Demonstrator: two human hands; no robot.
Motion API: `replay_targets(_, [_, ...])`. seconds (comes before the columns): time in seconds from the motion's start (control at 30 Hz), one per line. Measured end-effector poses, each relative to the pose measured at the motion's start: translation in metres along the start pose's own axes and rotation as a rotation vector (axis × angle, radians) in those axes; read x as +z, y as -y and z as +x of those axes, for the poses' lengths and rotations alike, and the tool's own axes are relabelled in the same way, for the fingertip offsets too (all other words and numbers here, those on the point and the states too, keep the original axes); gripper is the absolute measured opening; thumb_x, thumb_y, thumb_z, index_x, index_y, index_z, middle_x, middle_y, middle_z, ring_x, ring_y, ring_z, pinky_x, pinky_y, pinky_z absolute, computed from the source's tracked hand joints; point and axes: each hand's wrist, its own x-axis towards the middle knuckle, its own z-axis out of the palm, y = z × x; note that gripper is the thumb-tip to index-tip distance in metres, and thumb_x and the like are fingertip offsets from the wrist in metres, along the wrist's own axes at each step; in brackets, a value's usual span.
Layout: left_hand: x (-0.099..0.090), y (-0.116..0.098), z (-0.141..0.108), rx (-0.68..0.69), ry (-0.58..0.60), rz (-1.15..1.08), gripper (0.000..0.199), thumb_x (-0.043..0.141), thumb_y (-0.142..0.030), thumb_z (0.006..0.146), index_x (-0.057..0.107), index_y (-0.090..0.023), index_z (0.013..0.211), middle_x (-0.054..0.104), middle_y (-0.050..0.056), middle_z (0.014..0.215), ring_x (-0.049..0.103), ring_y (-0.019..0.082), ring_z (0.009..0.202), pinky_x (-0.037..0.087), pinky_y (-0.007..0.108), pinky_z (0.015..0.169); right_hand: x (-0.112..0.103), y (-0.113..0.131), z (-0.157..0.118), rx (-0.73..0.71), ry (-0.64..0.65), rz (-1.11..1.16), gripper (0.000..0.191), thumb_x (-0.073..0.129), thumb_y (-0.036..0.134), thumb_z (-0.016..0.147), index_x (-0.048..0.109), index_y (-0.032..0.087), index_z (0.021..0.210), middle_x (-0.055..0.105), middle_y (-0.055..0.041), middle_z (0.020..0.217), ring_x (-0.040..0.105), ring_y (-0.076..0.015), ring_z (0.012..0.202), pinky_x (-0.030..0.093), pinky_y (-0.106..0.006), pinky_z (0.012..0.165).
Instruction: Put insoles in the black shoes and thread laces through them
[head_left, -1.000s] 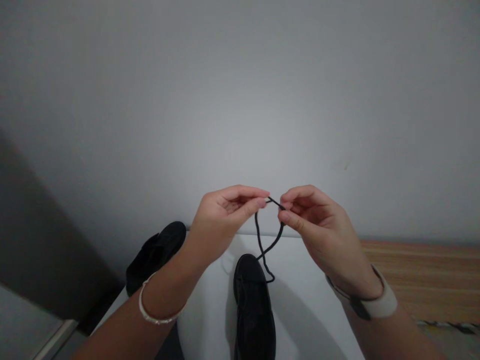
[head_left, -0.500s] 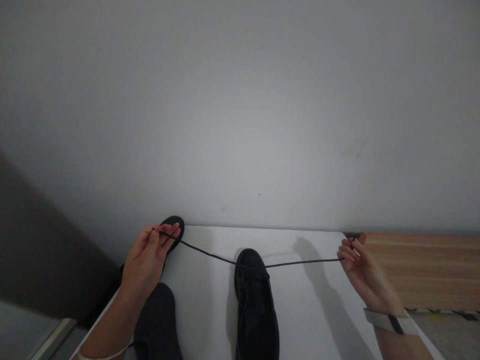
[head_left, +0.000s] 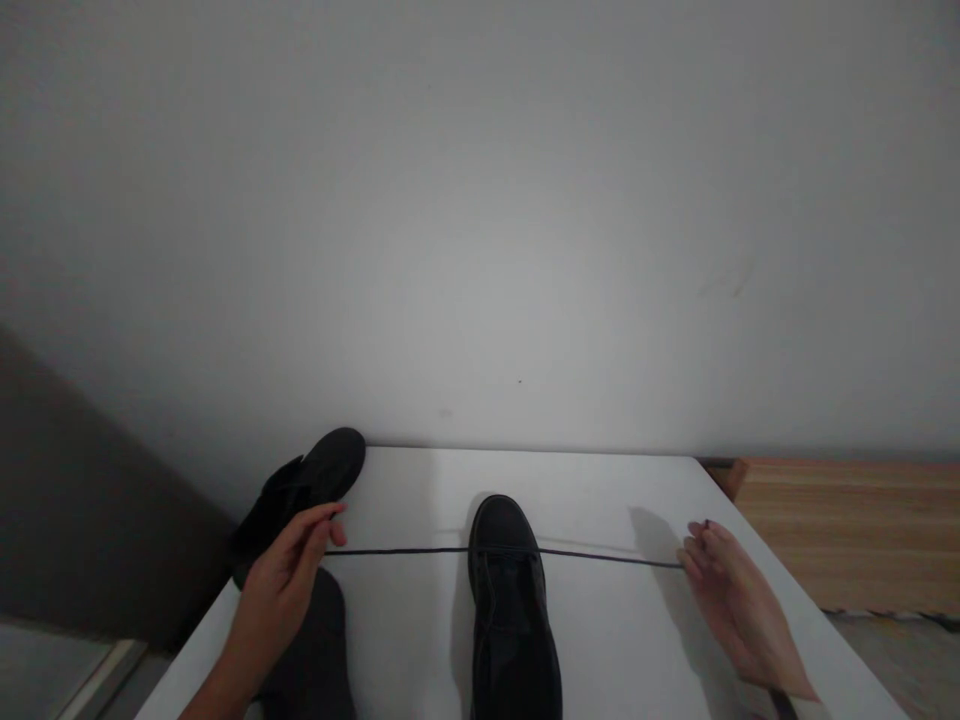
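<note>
A black shoe (head_left: pixel 501 520) stands on the white table, its toe toward the wall. A dark shoelace (head_left: pixel 607 557) runs from both sides of its front and is stretched nearly straight between my hands. My left hand (head_left: pixel 289 575) pinches the lace's left length beside a second black shoe (head_left: pixel 334 462). Out to the right, my right hand (head_left: pixel 731 590) is closed on the other length, slightly blurred by motion. Under my left hand lies a flat dark grey piece (head_left: pixel 322 640), shaped like an insole or a shoe tongue; its lower part is out of view.
The white tabletop (head_left: pixel 412 500) meets a plain grey wall (head_left: pixel 480 250) at its back edge. A wooden surface (head_left: pixel 855 535) adjoins on the right, with floor below it. At the left stands a dark panel (head_left: pixel 75 520).
Both hands have come down and nearer to me, drawing the lace from a bent line into a nearly level one. More of the left shoe shows now.
</note>
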Motion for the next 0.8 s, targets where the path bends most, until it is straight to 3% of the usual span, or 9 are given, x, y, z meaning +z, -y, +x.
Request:
replay_targets(0.17, [0.016, -0.016, 0.003, 0.214, 0.115, 0.252, 0.027, 0.056, -0.044, 0.093, 0.068, -0.023, 0.104, 0.076, 0.005, 0.089, 0.073, 0.023, 0.083, 0.056, 0.031, 0.075, 0.011, 0.0, -0.009, -0.109, 0.114, -0.225, 0.031, 0.088, 0.041, 0.068, 0.073, 0.025, 0.09, 0.063, 0.0019, 0.079, 0.055, -0.0121, 0.066, 0.052, -0.02, 0.059])
replay_targets(0.27, [0.027, -0.025, 0.002, 0.31, 0.194, 0.316, 0.025, 0.056, -0.044, 0.094, 0.071, -0.025, 0.099, 0.076, 0.006, 0.095, 0.073, 0.025, 0.088, 0.057, 0.036, 0.083, 0.027, 0.004, -0.02, -0.164, 0.216, -0.363, 0.024, 0.087, 0.037, 0.071, 0.076, 0.023, 0.087, 0.066, -0.0012, 0.081, 0.058, -0.0163, 0.074, 0.051, -0.024, 0.065])
replay_targets(0.37, [0.039, -0.034, -0.004, 0.352, 0.289, 0.336, 0.024, 0.053, -0.038, 0.097, 0.073, -0.026, 0.102, 0.073, 0.004, 0.087, 0.071, 0.023, 0.081, 0.058, 0.034, 0.077, 0.046, 0.005, -0.031, -0.252, 0.371, -0.48, 0.016, 0.084, 0.036, 0.074, 0.076, 0.023, 0.079, 0.069, -0.0043, 0.085, 0.062, -0.0214, 0.083, 0.052, -0.029, 0.074])
replay_targets(0.5, [0.058, -0.048, -0.014, 0.425, 0.4, 0.311, 0.019, 0.053, -0.024, 0.099, 0.072, -0.024, 0.097, 0.072, 0.003, 0.088, 0.067, 0.021, 0.084, 0.055, 0.034, 0.078, 0.064, 0.0, -0.043, -0.42, 0.591, -0.674, 0.009, 0.071, 0.033, 0.087, 0.073, 0.024, 0.085, 0.069, -0.0047, 0.085, 0.065, -0.0217, 0.083, 0.052, -0.032, 0.075])
replay_targets(0.63, [0.079, -0.056, -0.019, 0.474, 0.469, 0.307, 0.018, 0.057, -0.017, 0.097, 0.073, -0.022, 0.089, 0.071, 0.004, 0.086, 0.065, 0.021, 0.083, 0.054, 0.033, 0.074, 0.072, -0.007, -0.05, -0.447, 0.66, -0.742, 0.01, 0.066, 0.031, 0.091, 0.071, 0.024, 0.086, 0.068, -0.0048, 0.086, 0.065, -0.0221, 0.084, 0.052, -0.033, 0.076])
replay_targets(0.8, [0.094, -0.051, -0.022, 0.458, 0.476, 0.299, 0.015, 0.061, -0.014, 0.093, 0.075, -0.02, 0.089, 0.073, 0.005, 0.084, 0.066, 0.021, 0.082, 0.055, 0.032, 0.072, 0.074, -0.008, -0.055, -0.451, 0.686, -0.773, 0.013, 0.064, 0.032, 0.093, 0.069, 0.023, 0.085, 0.068, -0.0049, 0.084, 0.065, -0.0224, 0.082, 0.052, -0.034, 0.074])
